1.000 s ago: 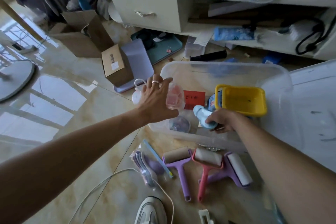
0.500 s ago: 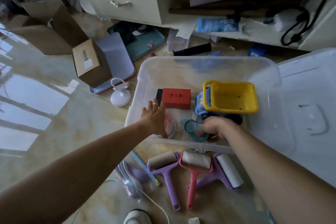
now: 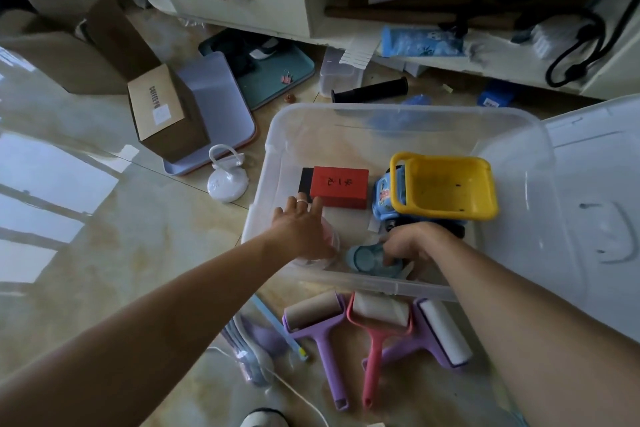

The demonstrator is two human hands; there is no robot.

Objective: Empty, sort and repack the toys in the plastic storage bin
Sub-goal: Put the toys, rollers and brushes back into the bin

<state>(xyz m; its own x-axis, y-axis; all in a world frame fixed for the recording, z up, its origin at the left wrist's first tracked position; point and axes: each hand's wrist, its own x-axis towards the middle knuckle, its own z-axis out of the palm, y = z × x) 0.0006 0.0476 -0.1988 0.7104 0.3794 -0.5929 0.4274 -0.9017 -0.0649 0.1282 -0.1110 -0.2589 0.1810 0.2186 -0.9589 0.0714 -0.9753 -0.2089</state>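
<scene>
A clear plastic storage bin (image 3: 398, 108) stands on the floor in the middle. Inside it lie a red box (image 3: 339, 186) and a blue toy truck with a yellow tipper (image 3: 446, 188). My left hand (image 3: 300, 226) reaches into the bin's near left corner. Its fingers are stretched out over a clear pink cup (image 3: 330, 240) that sits on the bin floor. My right hand (image 3: 412, 243) is beside it, its fingers curled on a clear blue cup (image 3: 365, 258) lying against the near wall.
Three toy rollers (image 3: 379, 314) and a bag of purple pieces (image 3: 256, 340) lie on the floor in front of the bin. The bin lid (image 3: 595, 204) lies to the right. A white round hook (image 3: 227, 180), a cardboard box (image 3: 162, 107) and a purple tray stand to the left, and a cabinet stands behind.
My left hand has carried the pink cup from above the bin's left rim down to the bin floor and its fingers have straightened. My right hand stays on the blue cup.
</scene>
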